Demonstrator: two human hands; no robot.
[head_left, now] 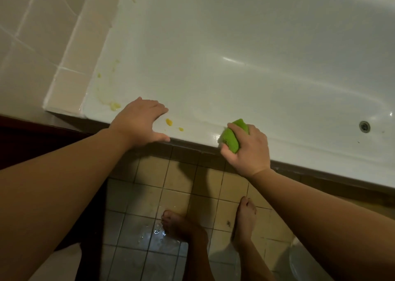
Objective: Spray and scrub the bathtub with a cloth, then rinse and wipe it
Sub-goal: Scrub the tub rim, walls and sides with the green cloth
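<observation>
The white bathtub [235,67] fills the upper half of the view, its near rim running from left to lower right. Yellow stains dot the rim: one blob [168,122] just right of my left hand, a smaller spot [180,129] beside it, and smears [114,106] near the left corner. My left hand [139,122] rests flat on the rim, fingers spread, holding nothing. My right hand [245,150] is closed around a bunched green cloth [232,138], pressed on the rim's outer edge.
The tub's drain [364,126] lies at the right. Beige wall tiles [32,35] border the tub's left end. Below the rim is a wet tiled floor [149,233] where my bare feet [243,221] stand. A pale rounded object [299,261] sits at the lower right.
</observation>
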